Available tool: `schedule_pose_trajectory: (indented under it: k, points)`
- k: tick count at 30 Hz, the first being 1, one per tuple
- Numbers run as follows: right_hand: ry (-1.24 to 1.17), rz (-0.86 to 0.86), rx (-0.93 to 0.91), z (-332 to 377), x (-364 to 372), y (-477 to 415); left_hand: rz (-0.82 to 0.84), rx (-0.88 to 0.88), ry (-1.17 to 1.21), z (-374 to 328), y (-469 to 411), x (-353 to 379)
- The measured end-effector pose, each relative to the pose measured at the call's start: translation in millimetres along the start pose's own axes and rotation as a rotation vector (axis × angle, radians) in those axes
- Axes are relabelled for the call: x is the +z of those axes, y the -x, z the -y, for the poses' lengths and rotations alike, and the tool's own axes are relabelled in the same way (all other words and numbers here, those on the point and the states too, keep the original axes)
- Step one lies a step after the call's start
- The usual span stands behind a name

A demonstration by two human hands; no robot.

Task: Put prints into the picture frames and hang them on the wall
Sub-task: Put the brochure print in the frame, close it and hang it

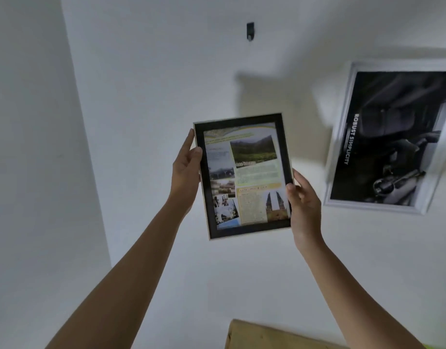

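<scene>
I hold a black picture frame [243, 176] up in front of the white wall, its front facing me. Inside it sits a colourful print with landscape photos and text blocks. My left hand [185, 170] grips the frame's left edge, thumb on the front. My right hand [303, 205] grips the lower right edge, thumb on the front. A small black wall hook [250, 31] sticks out of the wall well above the frame, slightly to the right of its centre. The frame is apart from the hook and tilted a little to the left.
A white-framed dark poster [393, 137] reading "ROBUST SIMPLICITY" hangs on the wall at the right, tilted in my view. A wall corner [88, 147] runs down the left side. The edge of a wooden board [262, 335] shows at the bottom.
</scene>
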State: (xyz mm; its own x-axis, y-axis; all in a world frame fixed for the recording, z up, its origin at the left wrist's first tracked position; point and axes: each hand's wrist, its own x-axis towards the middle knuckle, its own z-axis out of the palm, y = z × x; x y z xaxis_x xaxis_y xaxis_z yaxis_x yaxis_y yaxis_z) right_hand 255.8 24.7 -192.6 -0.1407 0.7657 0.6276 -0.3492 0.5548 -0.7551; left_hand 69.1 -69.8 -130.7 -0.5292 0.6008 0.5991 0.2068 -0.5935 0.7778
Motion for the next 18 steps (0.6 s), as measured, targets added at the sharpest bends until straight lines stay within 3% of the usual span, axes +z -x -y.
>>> schedule_pose_trajectory:
  k: [5, 10, 18]
  points:
    - [-0.025, -0.133, -0.208, 29.9, 36.4, -54.2, 0.107, 0.115, 0.037, -24.9, -58.1, 1.4]
    - [-0.099, -0.281, -0.280, 55.8, 64.4, -109.6, 0.261, 0.221, -0.015, -45.6, -105.0, 12.6]
    - [0.037, -0.247, -0.334, 77.3, 75.1, -174.3, 0.278, 0.304, -0.014, -55.5, -171.5, 21.2]
